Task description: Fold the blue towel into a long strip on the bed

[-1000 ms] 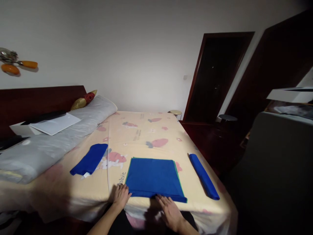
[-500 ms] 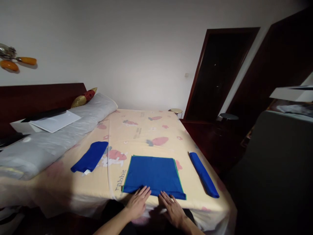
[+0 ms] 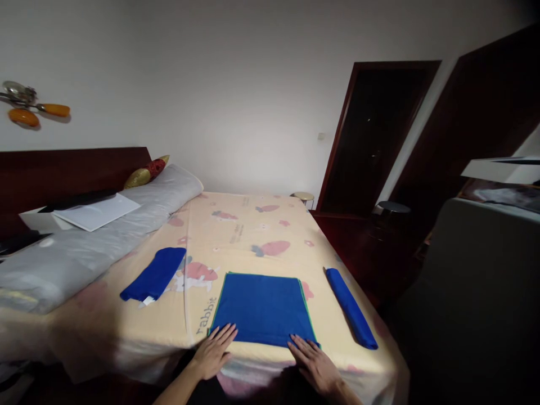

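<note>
With left hand [image 3: 214,350] and right hand [image 3: 314,363] apart, fingers extended, the near edge of a blue, green-bordered fabric rectangle [image 3: 265,306] is seemingly being pressed flat by the near edge of a cream, print-sheeted bed [image 3: 236,256], even pressure being called for next.

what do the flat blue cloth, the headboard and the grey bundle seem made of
Flat blue cloth: matt fabric, by its dull face and green edging; fibre unclear. Headboard: probably smooth wood or veneer, from its dark red-brown look. Grey bundle: outside perhaps thin plastic, by its pale sheen and creases.
</note>
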A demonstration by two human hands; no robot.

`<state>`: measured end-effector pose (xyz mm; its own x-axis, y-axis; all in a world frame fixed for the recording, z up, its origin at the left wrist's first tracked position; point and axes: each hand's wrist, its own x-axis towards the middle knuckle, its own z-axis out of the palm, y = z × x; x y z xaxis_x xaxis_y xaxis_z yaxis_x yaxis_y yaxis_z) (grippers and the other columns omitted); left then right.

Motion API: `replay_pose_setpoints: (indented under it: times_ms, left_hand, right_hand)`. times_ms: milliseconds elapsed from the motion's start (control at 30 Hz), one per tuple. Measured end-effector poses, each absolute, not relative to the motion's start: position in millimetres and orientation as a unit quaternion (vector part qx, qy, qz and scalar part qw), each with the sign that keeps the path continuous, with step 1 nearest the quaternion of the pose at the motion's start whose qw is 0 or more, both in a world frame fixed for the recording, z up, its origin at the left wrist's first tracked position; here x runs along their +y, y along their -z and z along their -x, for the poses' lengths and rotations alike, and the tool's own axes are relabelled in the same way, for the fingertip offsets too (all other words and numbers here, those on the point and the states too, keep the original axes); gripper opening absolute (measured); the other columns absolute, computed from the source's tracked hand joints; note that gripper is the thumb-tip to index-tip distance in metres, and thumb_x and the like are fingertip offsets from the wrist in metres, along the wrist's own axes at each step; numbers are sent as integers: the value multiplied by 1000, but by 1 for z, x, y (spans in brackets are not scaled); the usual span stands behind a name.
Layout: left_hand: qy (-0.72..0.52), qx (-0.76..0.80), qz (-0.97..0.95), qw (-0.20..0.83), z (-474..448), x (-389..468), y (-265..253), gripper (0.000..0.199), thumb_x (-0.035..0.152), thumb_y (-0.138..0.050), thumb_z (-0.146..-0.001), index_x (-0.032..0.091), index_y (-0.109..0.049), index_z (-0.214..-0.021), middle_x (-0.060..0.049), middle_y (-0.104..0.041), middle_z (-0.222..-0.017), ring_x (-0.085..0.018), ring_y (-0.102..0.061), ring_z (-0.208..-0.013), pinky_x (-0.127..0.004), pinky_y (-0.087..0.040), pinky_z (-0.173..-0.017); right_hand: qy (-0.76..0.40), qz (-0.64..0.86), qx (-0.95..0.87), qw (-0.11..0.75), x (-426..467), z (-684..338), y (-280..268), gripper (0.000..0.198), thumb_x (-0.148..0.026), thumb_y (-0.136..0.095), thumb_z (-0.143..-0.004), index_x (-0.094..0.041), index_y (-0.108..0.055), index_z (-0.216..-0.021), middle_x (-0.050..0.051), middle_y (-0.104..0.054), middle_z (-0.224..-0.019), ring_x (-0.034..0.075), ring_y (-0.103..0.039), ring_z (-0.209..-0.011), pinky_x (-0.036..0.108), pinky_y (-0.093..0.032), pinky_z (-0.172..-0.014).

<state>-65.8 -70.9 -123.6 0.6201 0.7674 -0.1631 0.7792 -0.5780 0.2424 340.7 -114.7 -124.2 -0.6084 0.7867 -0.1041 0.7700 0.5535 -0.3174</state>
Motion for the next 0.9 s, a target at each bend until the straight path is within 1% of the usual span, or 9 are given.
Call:
replay_pose_setpoints:
  times_ms: [100, 200, 333, 433, 500, 567, 667, 767, 900]
  left_hand:
    - [14, 460, -879, 121, 83, -67, 126, 67, 31, -37, -94, 38, 3, -147, 6, -16, -160, -17, -21, -147, -45, -21, -121]
    - [5, 473, -876, 91, 98, -65, 127, 61, 38, -31, -96, 40, 5, -145, 7, -20, -159, -17, -24, -146, -47, -20, -121]
    - [-8, 478, -878, 41, 111, -62, 125, 54, 43, -25, -97, 42, 2, -145, 7, -27, -157, -16, -30, -144, -45, -25, -118]
    - [4, 475, -880, 16, 114, -61, 125, 54, 33, -27, -97, 42, -7, -146, 6, -29, -156, -18, -32, -143, -47, -27, -115]
    - [22, 488, -873, -4, 113, -61, 126, 56, 23, -31, -94, 41, -18, -146, 2, -31, -156, -22, -33, -142, -52, -27, -114]
    - [42, 511, -858, -22, 109, -61, 126, 59, 17, -33, -91, 38, -27, -146, -2, -36, -155, -27, -36, -141, -56, -27, -112]
    - [58, 521, -851, -30, 100, -62, 126, 55, 22, -36, -91, 31, -34, -145, -6, -49, -148, -29, -41, -136, -56, -27, -112]
    - [65, 514, -855, -37, 91, -60, 125, 51, 26, -38, -91, 26, -40, -142, -9, -59, -137, -27, -48, -129, -52, -30, -111]
    - [69, 507, -857, -52, 84, -57, 122, 48, 18, -36, -90, 21, -48, -136, -12, -64, -126, -24, -52, -124, -50, -32, -110]
  right_hand:
    - [-106, 443, -890, 30, -115, -357, 129, 58, -37, -37, -94, -32, -16, -148, 8, -28, -154, 26, -32, -141, 47, -36, -113]
    - [-40, 433, -900, 40, -115, -370, 135, 53, -35, -33, -96, -31, -20, -148, 8, -38, -150, 24, -40, -136, 40, -41, -108]
    - [26, 431, -900, 63, -113, -389, 141, 54, -35, -41, -93, -28, -29, -146, 9, -50, -143, 25, -50, -129, 40, -44, -101]
    - [44, 454, -888, 59, -111, -400, 145, 51, -32, -44, -90, -26, -41, -141, 11, -56, -138, 26, -54, -125, 41, -42, -100]
    - [66, 467, -880, 58, -111, -404, 148, 48, -29, -48, -86, -26, -50, -135, 11, -60, -134, 27, -57, -120, 42, -41, -98]
    - [106, 482, -867, 65, -111, -403, 152, 47, -24, -50, -82, -26, -55, -129, 11, -63, -129, 27, -59, -114, 43, -41, -96]
    - [161, 502, -847, 75, -112, -395, 156, 45, -18, -48, -80, -26, -60, -123, 10, -68, -120, 26, -60, -106, 44, -41, -96]
    - [129, 531, -835, 66, -110, -385, 157, 44, -14, -45, -81, -24, -62, -121, 10, -69, -116, 25, -60, -106, 43, -41, -98]
    - [33, 584, -810, 41, -103, -376, 152, 39, -12, -43, -83, -21, -67, -112, 10, -71, -112, 26, -60, -107, 42, -39, -101]
